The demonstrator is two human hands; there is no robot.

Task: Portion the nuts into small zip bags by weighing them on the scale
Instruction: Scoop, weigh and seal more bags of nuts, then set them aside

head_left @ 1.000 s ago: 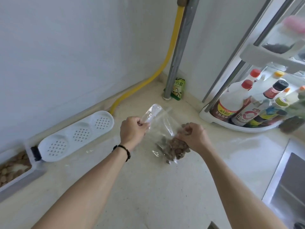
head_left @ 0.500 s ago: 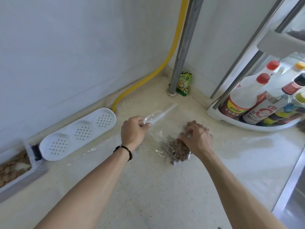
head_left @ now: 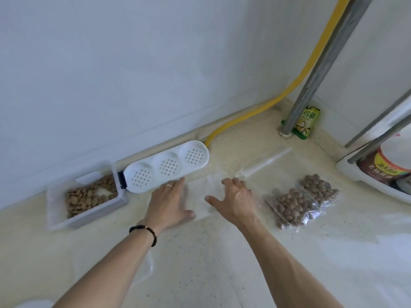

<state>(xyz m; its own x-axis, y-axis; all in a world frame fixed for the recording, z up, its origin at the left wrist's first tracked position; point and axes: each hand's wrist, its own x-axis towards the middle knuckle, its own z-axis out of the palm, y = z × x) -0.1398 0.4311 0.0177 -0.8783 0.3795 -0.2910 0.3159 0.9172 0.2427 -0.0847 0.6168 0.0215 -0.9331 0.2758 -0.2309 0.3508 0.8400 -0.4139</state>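
Note:
Two small zip bags filled with brown nuts lie side by side on the counter, one nearer me [head_left: 291,206] and one behind it [head_left: 319,187]. A clear box of loose nuts [head_left: 89,197] stands at the left by the wall. My left hand [head_left: 170,202] lies flat with straight fingers on a clear empty zip bag [head_left: 200,185] on the counter. My right hand [head_left: 235,196] hovers or rests with spread fingers on the same plastic, left of the filled bags. More clear plastic [head_left: 264,162] lies behind it. No scale is in view.
A white perforated lid [head_left: 166,166] is hinged to the nut box. A yellow hose [head_left: 287,90] and a grey pipe [head_left: 327,61] run down the corner beside a green seasoning packet [head_left: 308,122]. A white rack with bottles [head_left: 364,174] stands at the right.
Both hands let go of the filled nut bag, which now lies on the counter at the right. The hands moved left onto the empty plastic, and the view swung left.

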